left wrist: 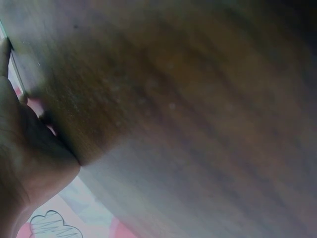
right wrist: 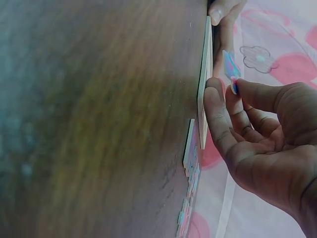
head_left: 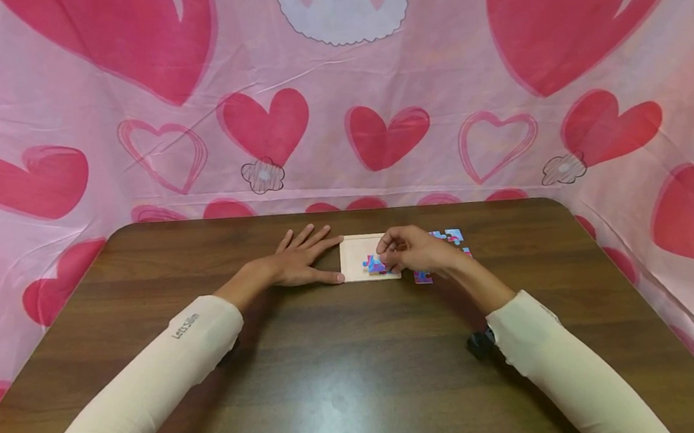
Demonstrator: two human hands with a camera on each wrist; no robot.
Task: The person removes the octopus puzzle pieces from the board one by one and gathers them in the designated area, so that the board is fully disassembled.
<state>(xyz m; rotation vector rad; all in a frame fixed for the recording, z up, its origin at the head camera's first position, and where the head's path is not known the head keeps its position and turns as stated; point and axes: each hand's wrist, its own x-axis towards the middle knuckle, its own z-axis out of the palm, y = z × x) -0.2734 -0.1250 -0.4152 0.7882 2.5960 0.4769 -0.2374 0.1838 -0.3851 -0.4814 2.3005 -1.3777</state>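
A pale wooden puzzle tray [head_left: 353, 251] lies flat on the table. My left hand [head_left: 303, 258] rests on the tabletop with its fingers spread, thumb and index fingertip at the tray's left edge. Over the tray's right part, my right hand [head_left: 417, 248] pinches a blue and pink jigsaw piece [head_left: 374, 264] between thumb and fingers. In the right wrist view that jigsaw piece [right wrist: 231, 67] stands out from the fingertips, above the tray [right wrist: 203, 84]. The left wrist view shows mostly bare table, with part of the left hand [left wrist: 34, 158] at its left side.
Several loose jigsaw pieces [head_left: 453, 235] lie to the right of the tray, partly hidden by the right hand and wrist. The brown wooden table [head_left: 337, 366] reaches back to a pink cloth [head_left: 319, 135] printed with hearts, which hangs behind it and at the sides.
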